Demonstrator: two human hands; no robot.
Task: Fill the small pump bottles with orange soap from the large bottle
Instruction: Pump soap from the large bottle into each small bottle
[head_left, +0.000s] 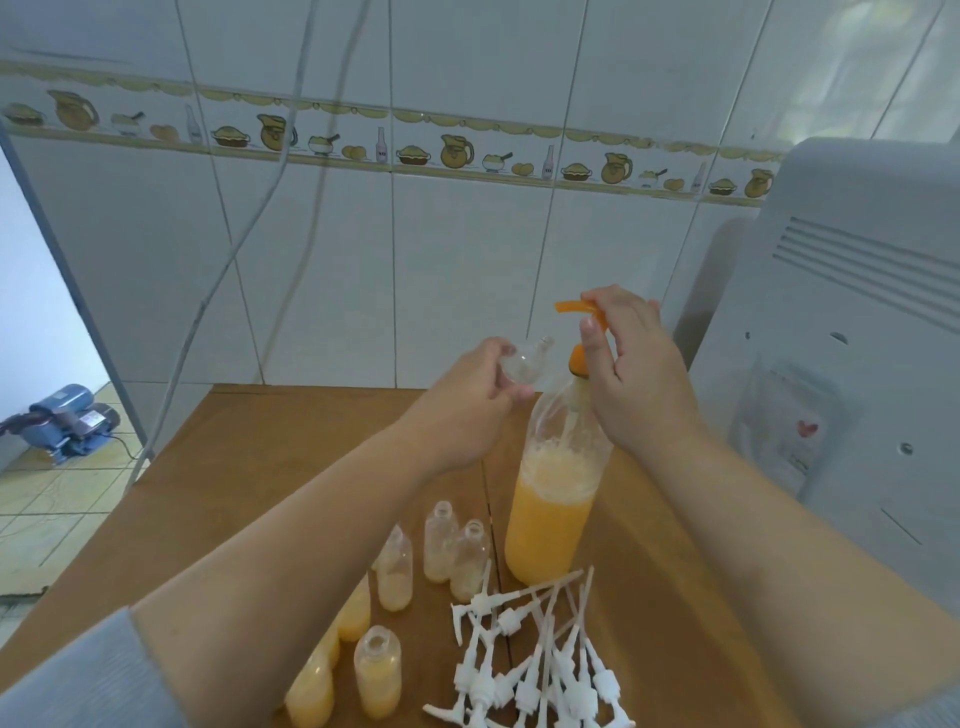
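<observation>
White plastic pumps (540, 670) with thin dip tubes lie heaped at the near edge of our wooden table (249, 441), beside a cluster of small clear bottles (377, 670), some holding pale orange soap, some nearly bare, all uncapped. Behind them, toward the middle of the table, stands the large bottle (550, 499), a tall clear plastic cylinder a little over half full of frothy orange soap. Our right hand (631, 374) is curled over its orange pump head (576, 307), thumb and fingers gripping the top, the nozzle pointing left. Our left hand (467, 410) pinches an empty bottle (524, 364) in the air just left of that nozzle, tilted so its long axis runs up and to the right, the open neck just below the spout. We judge the next press depends on the neck sitting right under the nozzle tip; it looks near but not yet touching. White glossy tiles with a jug-and-pie border back the scene; a white appliance (857, 322) stands at the table's right edge.
</observation>
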